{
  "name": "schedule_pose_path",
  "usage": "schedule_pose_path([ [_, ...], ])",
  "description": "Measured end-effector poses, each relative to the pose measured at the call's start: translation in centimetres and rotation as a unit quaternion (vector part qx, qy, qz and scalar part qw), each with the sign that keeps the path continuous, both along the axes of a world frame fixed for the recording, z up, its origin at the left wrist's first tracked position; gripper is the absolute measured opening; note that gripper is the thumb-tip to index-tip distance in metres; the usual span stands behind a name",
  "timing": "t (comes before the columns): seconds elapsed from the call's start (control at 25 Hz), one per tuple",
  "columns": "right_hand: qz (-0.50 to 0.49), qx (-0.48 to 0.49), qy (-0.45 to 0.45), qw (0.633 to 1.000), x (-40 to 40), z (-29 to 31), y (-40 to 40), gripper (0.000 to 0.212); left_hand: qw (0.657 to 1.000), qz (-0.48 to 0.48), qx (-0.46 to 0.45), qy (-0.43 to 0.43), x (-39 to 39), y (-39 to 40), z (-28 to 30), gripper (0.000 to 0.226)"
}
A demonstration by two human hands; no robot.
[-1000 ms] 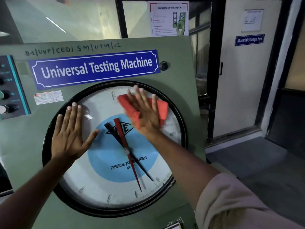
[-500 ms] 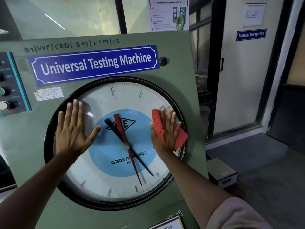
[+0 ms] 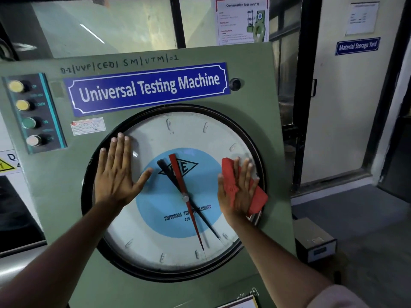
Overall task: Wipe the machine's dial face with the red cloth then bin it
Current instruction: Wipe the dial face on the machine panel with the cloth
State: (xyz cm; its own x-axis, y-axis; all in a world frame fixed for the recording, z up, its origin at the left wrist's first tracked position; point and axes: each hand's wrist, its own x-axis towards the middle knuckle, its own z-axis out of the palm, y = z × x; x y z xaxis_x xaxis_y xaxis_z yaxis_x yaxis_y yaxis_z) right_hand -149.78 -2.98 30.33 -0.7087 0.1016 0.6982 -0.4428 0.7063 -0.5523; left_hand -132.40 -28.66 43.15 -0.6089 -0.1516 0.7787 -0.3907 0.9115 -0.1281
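Pressing the red cloth (image 3: 231, 185) flat against the right side of the dial face (image 3: 178, 138), we see our right hand (image 3: 239, 192) spread over it, fingers straight and slightly apart, pinning the folded, nubby fabric to the glass rather than gripping it; its lower corner pokes out over the black round rim (image 3: 262, 165). Our left hand (image 3: 117, 172) lies open and empty on the dial's left side, palm flat, thumb angled toward the pale blue centre disc. The red pointer (image 3: 189, 207) and black pointer (image 3: 200, 218) cross under the smooth glass. Around this sits the matte green panel (image 3: 255, 107), a glossy blue nameplate (image 3: 146, 87) and round buttons (image 3: 22, 105). Compared with half a second ago, cloth and hand sit in nearly the same spot; a second ago they were at the upper dial.
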Motion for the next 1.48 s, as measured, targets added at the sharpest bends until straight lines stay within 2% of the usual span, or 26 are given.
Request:
schedule_pose_path([
  [0.12, -0.009, -0.009, 0.019, 1.0, -0.8, 4.1, -0.9, 0.075, 1.0, -0.012, -0.007, 0.013, 0.5, -0.8, 0.2, 0.102],
  [0.24, 0.008, 0.06, 0.094, 0.994, -2.6, 11.9, -2.4, 0.077, 1.0, -0.011, -0.014, 0.014, 1.6, -1.7, -0.4, 0.102],
  [0.32, 0.014, 0.071, 0.127, 0.989, -3.2, 16.9, -3.9, 0.079, 1.0, -0.008, -0.017, 0.023, 1.8, -1.9, -1.6, 0.102],
  [0.44, 0.025, 0.07, 0.154, 0.985, -1.9, 20.2, -7.6, 0.079, 0.999, 0.001, -0.006, 0.054, 1.1, -1.9, -2.7, 0.102],
  [0.68, 0.122, 0.15, 0.288, 0.938, 4.8, 20.3, -17.5, 0.079, 0.995, 0.001, -0.027, 0.094, 0.2, -2.8, -4.0, 0.101],
  [0.84, 0.148, 0.248, 0.361, 0.887, 2.9, 20.7, -15.2, 0.079, 0.995, 0.01, -0.019, 0.098, 0.7, -2.9, -5.1, 0.103],
  [1.0, 0.084, 0.171, 0.261, 0.946, -0.4, 21.4, -11.1, 0.078, 0.996, 0.016, 0.002, 0.086, 1.4, -2.4, -5.0, 0.104],
  [1.12, 0.072, 0.111, 0.232, 0.964, 0.1, 20.7, -11.5, 0.077, 0.995, 0.016, 0.023, 0.094, 1.9, -2.3, -5.2, 0.102],
  [1.2, 0.082, 0.106, 0.228, 0.964, 1.4, 20.7, -13.0, 0.077, 0.994, 0.015, 0.029, 0.101, 2.0, -2.4, -5.4, 0.102],
  [1.28, 0.105, 0.15, 0.257, 0.949, 2.6, 20.6, -14.5, 0.078, 0.994, 0.018, 0.031, 0.108, 1.7, -2.4, -5.6, 0.102],
  [1.48, 0.177, 0.25, 0.373, 0.876, 6.1, 19.1, -18.2, 0.078, 0.99, 0.017, 0.023, 0.136, 1.1, -2.4, -6.1, 0.101],
])
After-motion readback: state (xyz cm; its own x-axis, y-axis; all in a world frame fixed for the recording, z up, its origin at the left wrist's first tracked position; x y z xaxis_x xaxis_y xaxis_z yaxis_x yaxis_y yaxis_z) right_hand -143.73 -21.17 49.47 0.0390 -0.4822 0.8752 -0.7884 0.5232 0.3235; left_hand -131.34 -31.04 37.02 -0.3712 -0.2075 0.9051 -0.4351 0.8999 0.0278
